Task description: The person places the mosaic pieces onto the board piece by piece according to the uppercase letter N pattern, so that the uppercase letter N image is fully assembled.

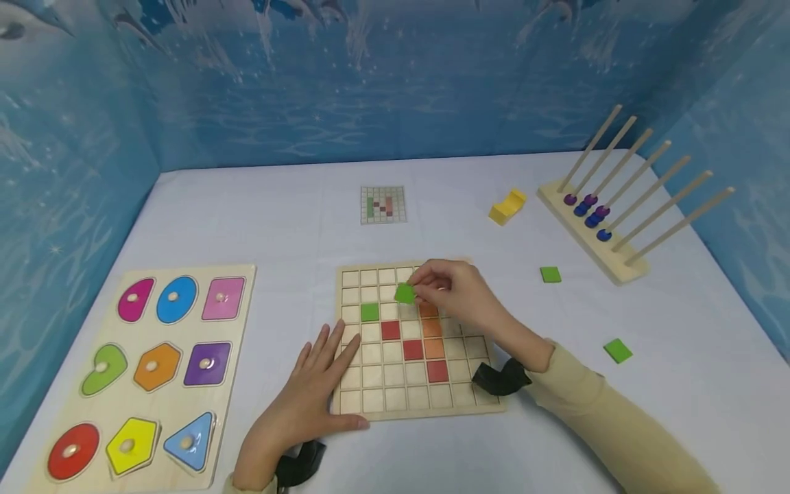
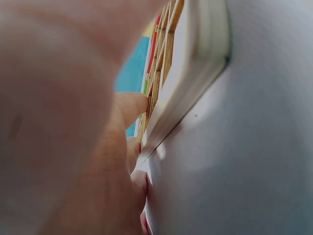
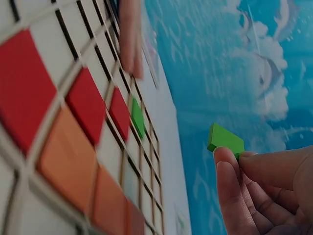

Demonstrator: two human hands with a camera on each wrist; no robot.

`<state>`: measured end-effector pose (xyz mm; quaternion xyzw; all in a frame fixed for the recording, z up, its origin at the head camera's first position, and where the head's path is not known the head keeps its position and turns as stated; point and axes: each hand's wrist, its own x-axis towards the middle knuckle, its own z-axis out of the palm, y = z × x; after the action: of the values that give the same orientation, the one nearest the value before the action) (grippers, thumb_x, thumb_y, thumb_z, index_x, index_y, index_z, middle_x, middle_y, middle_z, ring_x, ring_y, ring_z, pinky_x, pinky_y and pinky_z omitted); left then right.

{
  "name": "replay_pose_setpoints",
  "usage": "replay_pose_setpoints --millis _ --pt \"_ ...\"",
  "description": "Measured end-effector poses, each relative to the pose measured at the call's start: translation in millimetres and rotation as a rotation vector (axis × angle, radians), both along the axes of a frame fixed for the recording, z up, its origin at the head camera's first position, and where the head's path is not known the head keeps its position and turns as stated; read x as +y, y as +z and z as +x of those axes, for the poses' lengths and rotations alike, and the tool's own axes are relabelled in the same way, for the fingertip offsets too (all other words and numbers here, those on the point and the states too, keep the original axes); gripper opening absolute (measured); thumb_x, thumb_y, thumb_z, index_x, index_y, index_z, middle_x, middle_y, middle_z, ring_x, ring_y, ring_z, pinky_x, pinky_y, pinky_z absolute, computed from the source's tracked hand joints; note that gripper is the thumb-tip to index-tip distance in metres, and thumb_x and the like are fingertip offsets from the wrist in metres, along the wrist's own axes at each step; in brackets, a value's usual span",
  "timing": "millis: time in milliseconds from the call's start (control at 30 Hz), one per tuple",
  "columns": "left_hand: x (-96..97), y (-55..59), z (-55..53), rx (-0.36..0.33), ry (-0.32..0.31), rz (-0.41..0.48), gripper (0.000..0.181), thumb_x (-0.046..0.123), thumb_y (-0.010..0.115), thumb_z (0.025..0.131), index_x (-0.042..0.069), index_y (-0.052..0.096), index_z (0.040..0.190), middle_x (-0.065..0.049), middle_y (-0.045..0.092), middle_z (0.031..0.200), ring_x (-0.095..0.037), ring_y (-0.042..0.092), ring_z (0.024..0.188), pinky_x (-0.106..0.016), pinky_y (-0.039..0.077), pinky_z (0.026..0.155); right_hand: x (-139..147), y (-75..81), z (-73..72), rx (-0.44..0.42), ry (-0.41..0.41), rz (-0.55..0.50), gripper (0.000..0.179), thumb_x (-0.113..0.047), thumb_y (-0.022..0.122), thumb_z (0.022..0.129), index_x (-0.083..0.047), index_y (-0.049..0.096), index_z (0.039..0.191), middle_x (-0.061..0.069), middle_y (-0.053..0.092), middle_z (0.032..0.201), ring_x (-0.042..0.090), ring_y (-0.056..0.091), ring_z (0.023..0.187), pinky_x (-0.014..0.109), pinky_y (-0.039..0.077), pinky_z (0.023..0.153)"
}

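My right hand (image 1: 459,291) pinches a small green square tile (image 1: 404,293) between thumb and fingers, above the upper part of a wooden grid board (image 1: 432,413). In the right wrist view the same tile (image 3: 227,138) shows clear of the board. One green tile (image 1: 369,312) lies in a cell at the left. Three red tiles (image 1: 413,350) step down diagonally, and three orange tiles (image 1: 432,328) form a column. My left hand (image 1: 315,391) lies with fingers spread at the board's left edge. Two loose green tiles, one nearer the back (image 1: 551,274) and one nearer the front (image 1: 618,350), lie to the right.
A small pattern card (image 1: 383,205) lies behind the board. To the left is a knobbed shape puzzle (image 1: 237,370). A peg stand (image 1: 629,271) with purple and blue beads stands back right, beside a yellow block (image 1: 507,207). Blue printed cloth (image 1: 395,89) borders the table.
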<state>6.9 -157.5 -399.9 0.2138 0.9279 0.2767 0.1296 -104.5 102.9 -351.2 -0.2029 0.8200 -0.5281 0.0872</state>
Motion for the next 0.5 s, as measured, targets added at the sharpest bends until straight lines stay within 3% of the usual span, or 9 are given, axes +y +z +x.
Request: replay_pose_setpoints --millis 233,500 --pt "0.3 -0.2 -1.5 0.032 -0.009 0.0 0.113 0.057 0.077 0.065 0.016 0.016 0.151 -0.006 -0.004 0.156 -0.023 -0.01 0.139 -0.051 0.001 0.107 -36.8 -16.5 3.7 -0.076 0.127 -0.016 0.007 -0.001 0.063 0.087 -0.004 0.067 0.092 0.002 0.065 0.08 0.018 0.066 0.071 0.031 0.053 0.063" --pt "-0.5 -0.3 0.3 0.027 -0.015 0.003 0.113 0.057 0.076 0.066 0.015 0.016 0.15 -0.006 -0.004 0.156 -0.024 -0.01 0.139 -0.05 0.001 0.108 -49.0 -30.4 6.4 -0.121 0.15 -0.003 0.006 -0.002 0.064 0.088 -0.004 0.067 0.092 0.003 0.065 0.078 0.016 0.065 0.066 0.03 0.052 0.059"
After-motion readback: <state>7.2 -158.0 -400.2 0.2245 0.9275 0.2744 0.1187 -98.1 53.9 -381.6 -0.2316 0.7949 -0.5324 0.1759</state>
